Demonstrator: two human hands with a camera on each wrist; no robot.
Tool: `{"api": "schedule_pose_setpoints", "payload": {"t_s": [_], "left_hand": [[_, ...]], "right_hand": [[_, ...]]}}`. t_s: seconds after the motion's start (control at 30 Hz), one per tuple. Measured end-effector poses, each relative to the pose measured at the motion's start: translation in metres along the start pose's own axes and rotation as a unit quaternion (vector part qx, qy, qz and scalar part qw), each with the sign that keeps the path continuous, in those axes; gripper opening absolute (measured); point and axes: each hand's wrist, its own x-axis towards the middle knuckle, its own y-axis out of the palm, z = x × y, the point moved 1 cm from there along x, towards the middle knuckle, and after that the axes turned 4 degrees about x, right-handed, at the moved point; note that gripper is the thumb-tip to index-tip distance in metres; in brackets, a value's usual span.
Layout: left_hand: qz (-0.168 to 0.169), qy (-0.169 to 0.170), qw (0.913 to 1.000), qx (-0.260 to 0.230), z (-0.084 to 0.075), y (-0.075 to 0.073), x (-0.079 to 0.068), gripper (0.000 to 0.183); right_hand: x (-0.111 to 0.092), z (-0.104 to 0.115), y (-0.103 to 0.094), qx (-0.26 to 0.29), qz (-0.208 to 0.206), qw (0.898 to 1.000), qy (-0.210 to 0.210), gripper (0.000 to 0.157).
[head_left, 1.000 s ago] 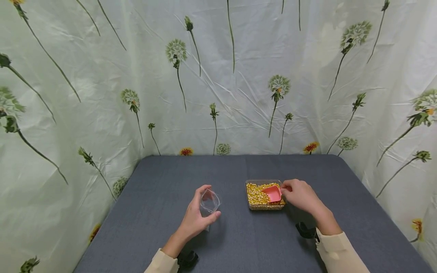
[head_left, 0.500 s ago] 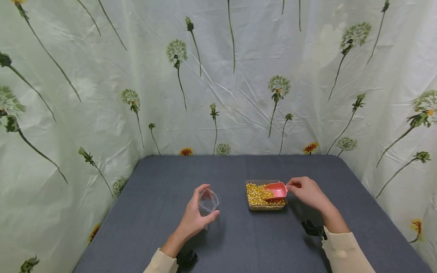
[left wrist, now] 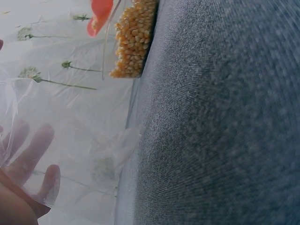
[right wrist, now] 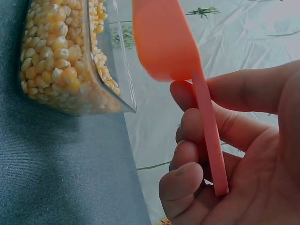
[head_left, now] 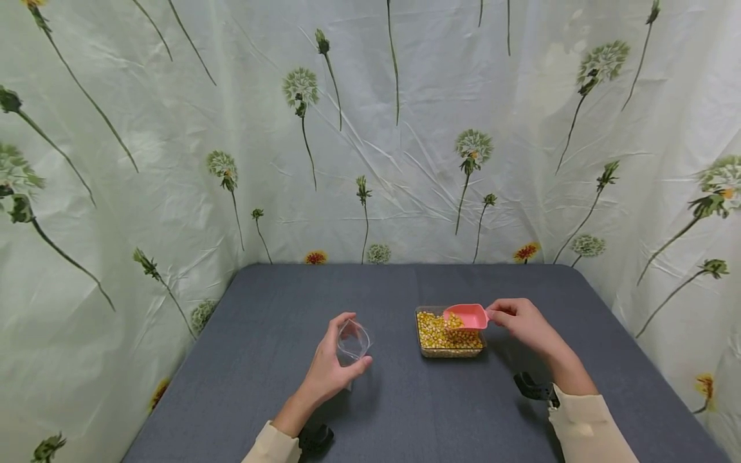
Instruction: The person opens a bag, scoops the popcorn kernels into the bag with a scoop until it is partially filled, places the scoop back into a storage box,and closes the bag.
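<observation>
My left hand [head_left: 329, 373] holds a clear plastic bag [head_left: 354, 343], thumb and fingers around its spread mouth. In the left wrist view the bag [left wrist: 79, 136] hangs beside the fingers, and I see no kernels in it. With the right hand [head_left: 529, 331] I pinch the handle of a pink scoop [head_left: 473, 315]. Some corn kernels [head_left: 453, 321] lie in the scoop, which is raised over a clear rectangular container [head_left: 451, 353] filled with yellow corn kernels [head_left: 433, 331]. The right wrist view shows thumb and fingers along the scoop's handle [right wrist: 210, 131].
A dark grey cloth-covered table [head_left: 324, 289] lies under both hands. Behind and beside it hangs a pale curtain [head_left: 405, 161] printed with dandelions. A dark band [head_left: 532, 388] sits on the right wrist and another strap [head_left: 316, 440] on the left.
The right hand has drawn the scoop rightward and lifted it out of the corn, with kernels now in it. The left hand and bag have stayed nearly still.
</observation>
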Motion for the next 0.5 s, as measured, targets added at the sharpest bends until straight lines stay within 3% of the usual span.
{"api": "schedule_pose_setpoints", "payload": {"t_s": [0.17,0.5], "left_hand": [[0.006,-0.010,0.9999,0.000,0.017,0.005,-0.002,0.079],[0.010,-0.007,0.9999,-0.008,0.017,0.007,-0.002,0.079]], "right_hand": [[-0.002,0.002,-0.002,0.020,0.004,1.000,0.004,0.023],[-0.004,0.011,-0.004,0.066,0.001,0.998,0.003,0.026]]}}
